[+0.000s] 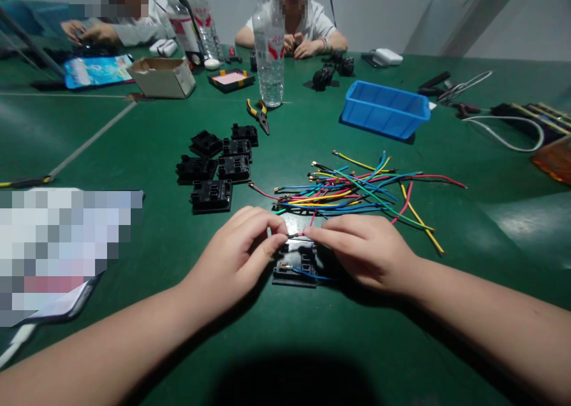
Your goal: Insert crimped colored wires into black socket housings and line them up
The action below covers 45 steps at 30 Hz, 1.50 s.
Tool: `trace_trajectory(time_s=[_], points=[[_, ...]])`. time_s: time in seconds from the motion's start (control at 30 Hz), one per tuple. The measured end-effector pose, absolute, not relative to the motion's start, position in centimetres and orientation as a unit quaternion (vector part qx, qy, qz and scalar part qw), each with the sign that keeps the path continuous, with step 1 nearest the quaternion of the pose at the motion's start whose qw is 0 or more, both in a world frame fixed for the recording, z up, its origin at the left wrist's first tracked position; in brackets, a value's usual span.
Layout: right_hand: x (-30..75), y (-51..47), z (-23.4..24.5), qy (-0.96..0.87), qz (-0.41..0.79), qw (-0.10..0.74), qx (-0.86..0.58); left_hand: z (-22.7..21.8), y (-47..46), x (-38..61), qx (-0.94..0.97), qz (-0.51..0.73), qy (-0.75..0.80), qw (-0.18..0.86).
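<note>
Between my two hands stretches a short red wire (pixel 300 234) with a dark end. My left hand (pixel 244 248) pinches that dark end between thumb and forefinger. On the other side, the fingertips of my right hand (pixel 368 248) grip the red part. Just below lies a black plastic housing (pixel 294 280), partly covered by my fingers. A blue wire (pixel 310 273) with a brass-coloured terminal rests across it. Behind my hands spreads a pile of coloured wires (pixel 343 194), many with metal terminals. Several similar black housings (pixel 211 196) sit beyond my left hand.
Yellow-handled pliers (pixel 259 117) lie near a plastic bottle (pixel 270 66). A blue bin (pixel 386 111) stands at the back right, a cardboard box (pixel 163 78) at the back left. A blurred-out tablet-like device (pixel 57 251) lies left. Two people sit across the green table (pixel 276 340).
</note>
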State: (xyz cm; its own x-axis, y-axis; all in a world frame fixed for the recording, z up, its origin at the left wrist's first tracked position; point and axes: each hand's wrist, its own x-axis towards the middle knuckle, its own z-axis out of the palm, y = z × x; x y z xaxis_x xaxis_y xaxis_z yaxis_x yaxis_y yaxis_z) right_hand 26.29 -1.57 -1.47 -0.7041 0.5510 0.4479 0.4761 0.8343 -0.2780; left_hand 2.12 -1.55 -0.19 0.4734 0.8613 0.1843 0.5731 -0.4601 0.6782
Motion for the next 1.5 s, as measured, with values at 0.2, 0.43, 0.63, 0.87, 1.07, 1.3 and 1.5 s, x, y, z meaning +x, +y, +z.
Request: trace_trajectory(time_s=[0.2, 0.43, 0.63, 0.87, 1.07, 1.3, 1.5], points=[[26.4, -2.1, -1.1, -0.939, 0.007, 0.238, -0.248, 0.0, -2.1, 2.1, 0.852, 0.280, 0.363, 0.253], [26.5, -2.7, -0.9, -0.936, 0.002, 0.206, -0.286, 0.1, -2.1, 2.5, 0.852, 0.253, 0.377, 0.261], [26.4, -2.7, -0.7, -0.921, 0.059, 0.186, -0.338, -0.6, -2.1, 2.6, 0.872, 0.206, 0.375, 0.238], [26.3, -2.3, -0.9, -0.932, 0.007, 0.214, -0.294, -0.9, -1.8, 2.2, 0.886, 0.187, 0.364, 0.217], [26.2, -2.1, -0.8, -0.934, 0.013, 0.223, -0.278, -1.3, -1.8, 2.0, 0.885, 0.206, 0.355, 0.220], [26.2, -2.0, -0.4, -0.952, -0.001, 0.177, -0.248, -1.3, -2.0, 1.8, 0.886, 0.233, 0.337, 0.218], [26.0, -2.0, -0.5, -0.950, -0.016, 0.181, -0.254, -1.3, -1.9, 1.8, 0.879, 0.236, 0.343, 0.232]])
